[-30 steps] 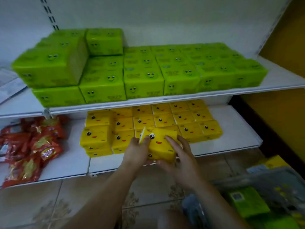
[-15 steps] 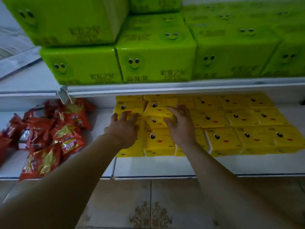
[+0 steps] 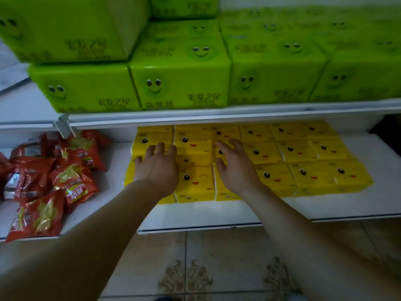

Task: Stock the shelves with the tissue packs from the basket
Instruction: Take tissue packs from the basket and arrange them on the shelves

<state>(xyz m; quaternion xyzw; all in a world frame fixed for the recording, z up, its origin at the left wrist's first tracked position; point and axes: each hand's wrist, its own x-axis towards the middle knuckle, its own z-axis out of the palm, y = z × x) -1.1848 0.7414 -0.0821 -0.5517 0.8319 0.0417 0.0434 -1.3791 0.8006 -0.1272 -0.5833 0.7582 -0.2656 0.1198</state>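
Observation:
Several yellow tissue packs (image 3: 299, 148) with winking faces lie in rows on the lower white shelf (image 3: 325, 207). My left hand (image 3: 158, 170) rests flat, fingers spread, on the leftmost yellow packs. To its right, my right hand (image 3: 234, 168) lies on the neighbouring packs, fingers apart. Between the two hands a front-row yellow pack (image 3: 195, 183) shows its face, with another pack (image 3: 193, 144) lying behind it. Neither hand grips anything. The basket is out of view.
Large green tissue packs (image 3: 180, 77) with smiley faces fill the upper shelf (image 3: 195, 116), stacked two high at the left. Red snack bags (image 3: 54, 183) are heaped on the lower shelf's left section. Tiled floor (image 3: 195, 268) lies below.
A second ago both hands held a yellow pack in front of the shelf; it now lies among the rows. My view has moved in closer, and both hands lie flat on the packs.

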